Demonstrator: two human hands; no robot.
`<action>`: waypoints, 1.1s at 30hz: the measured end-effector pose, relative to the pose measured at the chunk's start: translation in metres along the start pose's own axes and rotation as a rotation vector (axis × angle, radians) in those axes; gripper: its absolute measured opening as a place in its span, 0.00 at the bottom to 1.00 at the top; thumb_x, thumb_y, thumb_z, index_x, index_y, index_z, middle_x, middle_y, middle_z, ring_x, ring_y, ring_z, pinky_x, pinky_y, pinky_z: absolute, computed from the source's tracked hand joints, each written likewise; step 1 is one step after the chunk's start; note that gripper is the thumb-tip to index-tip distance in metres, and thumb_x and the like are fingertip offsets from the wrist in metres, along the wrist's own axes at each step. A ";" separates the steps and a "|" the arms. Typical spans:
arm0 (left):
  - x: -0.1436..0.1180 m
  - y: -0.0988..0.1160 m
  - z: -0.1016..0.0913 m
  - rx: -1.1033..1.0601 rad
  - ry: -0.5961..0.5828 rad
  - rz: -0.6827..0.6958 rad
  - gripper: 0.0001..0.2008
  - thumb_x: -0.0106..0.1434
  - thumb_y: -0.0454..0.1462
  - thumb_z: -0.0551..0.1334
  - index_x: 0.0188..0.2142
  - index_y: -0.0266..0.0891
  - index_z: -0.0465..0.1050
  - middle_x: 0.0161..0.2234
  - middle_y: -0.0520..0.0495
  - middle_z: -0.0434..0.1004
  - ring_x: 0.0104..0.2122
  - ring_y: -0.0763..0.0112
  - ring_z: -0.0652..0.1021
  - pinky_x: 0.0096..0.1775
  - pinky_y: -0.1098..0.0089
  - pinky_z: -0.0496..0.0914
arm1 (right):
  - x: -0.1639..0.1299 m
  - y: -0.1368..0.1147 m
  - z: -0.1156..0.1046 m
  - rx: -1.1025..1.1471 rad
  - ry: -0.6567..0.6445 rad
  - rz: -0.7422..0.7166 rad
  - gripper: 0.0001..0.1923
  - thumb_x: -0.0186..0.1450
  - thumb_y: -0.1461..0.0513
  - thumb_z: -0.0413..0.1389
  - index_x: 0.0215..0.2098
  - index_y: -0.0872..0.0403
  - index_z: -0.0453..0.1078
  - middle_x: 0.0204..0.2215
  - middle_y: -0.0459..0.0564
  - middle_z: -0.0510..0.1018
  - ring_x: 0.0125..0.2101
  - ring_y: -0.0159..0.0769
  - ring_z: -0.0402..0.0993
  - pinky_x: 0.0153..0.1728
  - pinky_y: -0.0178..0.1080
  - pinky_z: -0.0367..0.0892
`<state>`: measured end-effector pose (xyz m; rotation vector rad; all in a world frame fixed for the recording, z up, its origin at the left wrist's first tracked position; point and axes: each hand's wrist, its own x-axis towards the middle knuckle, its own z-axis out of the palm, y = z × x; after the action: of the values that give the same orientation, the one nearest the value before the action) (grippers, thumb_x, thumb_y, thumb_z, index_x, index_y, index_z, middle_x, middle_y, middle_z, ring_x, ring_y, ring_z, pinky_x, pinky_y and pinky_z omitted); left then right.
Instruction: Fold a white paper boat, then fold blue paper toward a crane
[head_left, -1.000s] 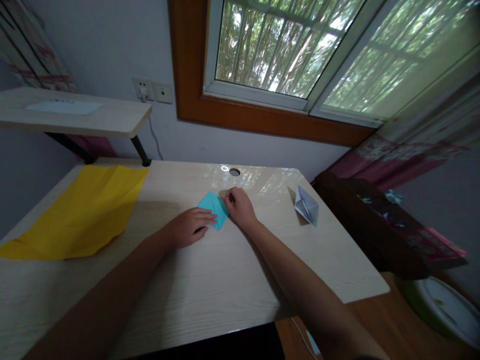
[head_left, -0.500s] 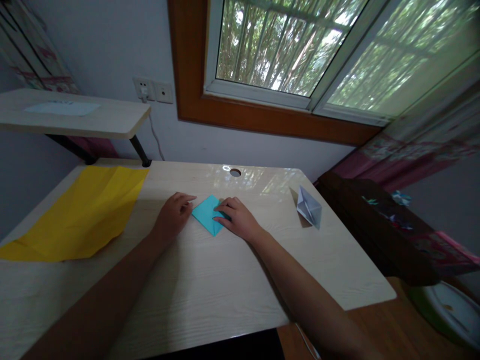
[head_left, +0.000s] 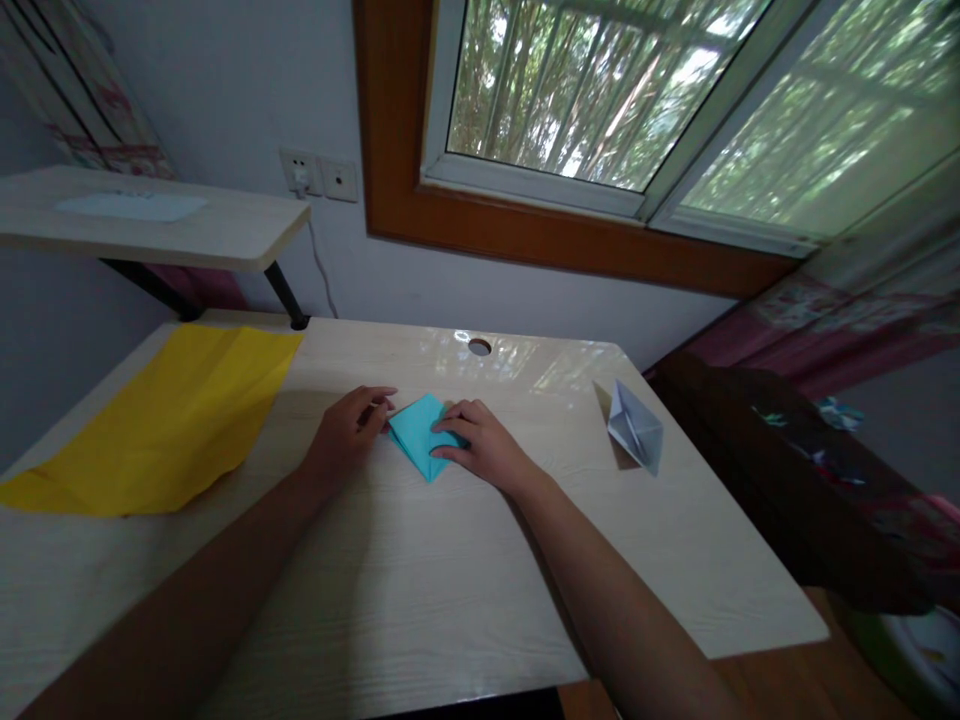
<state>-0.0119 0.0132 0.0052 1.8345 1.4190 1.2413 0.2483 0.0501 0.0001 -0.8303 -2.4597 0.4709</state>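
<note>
Head view. Folded turquoise paper (head_left: pixel 420 438) lies flat on the pale table (head_left: pixel 420 580), a little toward the far edge from the middle, in line with the round cable hole (head_left: pixel 479 347) at that edge.

Left hand (head_left: pixel 346 432): fingers curled loosely, tips touching the paper's left corner. It pinches nothing that I can see; contact looks like a light press. Right hand (head_left: pixel 484 448): flat and spread, palm down, fingers lying across the paper's right half and pinning it to the table. Neither hand lifts the paper.

Risk, as judged: the tabletop is glossy, so uneven pressure from the right hand could let the paper slide or swivel under the left fingertips, and a crease would then land off its line. A hard press on a shifted layer would set a wrong fold.

Orientation: the paper reads as a diamond, one point toward the near edge and one toward the far edge; long axis runs near to far, slightly skewed leftward at the top.

Elsewhere: a yellow sheet (head_left: pixel 161 420) lies at the left edge; a grey folded paper boat (head_left: pixel 636 428) stands near the right edge, well apart.
</note>
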 end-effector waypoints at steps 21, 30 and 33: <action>-0.003 -0.003 -0.002 0.146 -0.345 0.312 0.20 0.66 0.39 0.64 0.57 0.46 0.71 0.45 0.47 0.79 0.45 0.62 0.73 0.51 0.59 0.68 | -0.001 -0.012 -0.010 0.192 -0.066 -0.155 0.10 0.63 0.57 0.66 0.42 0.51 0.78 0.42 0.53 0.76 0.46 0.41 0.71 0.51 0.46 0.67; 0.000 -0.010 0.008 0.301 -0.337 0.216 0.23 0.65 0.39 0.65 0.59 0.44 0.69 0.39 0.48 0.76 0.41 0.62 0.72 0.48 0.60 0.66 | -0.002 -0.015 -0.011 0.233 -0.073 -0.118 0.11 0.61 0.60 0.68 0.41 0.52 0.76 0.42 0.53 0.75 0.45 0.41 0.70 0.49 0.45 0.68; 0.001 -0.008 0.008 0.338 -0.344 0.232 0.22 0.66 0.38 0.64 0.59 0.43 0.68 0.39 0.48 0.75 0.41 0.62 0.71 0.48 0.60 0.65 | -0.002 -0.015 -0.009 0.253 -0.079 -0.123 0.10 0.61 0.60 0.68 0.40 0.51 0.76 0.42 0.52 0.75 0.45 0.40 0.70 0.49 0.45 0.69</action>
<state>-0.0085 0.0176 -0.0049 2.3624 1.3066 0.7619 0.2479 0.0386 0.0140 -0.5637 -2.4380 0.7621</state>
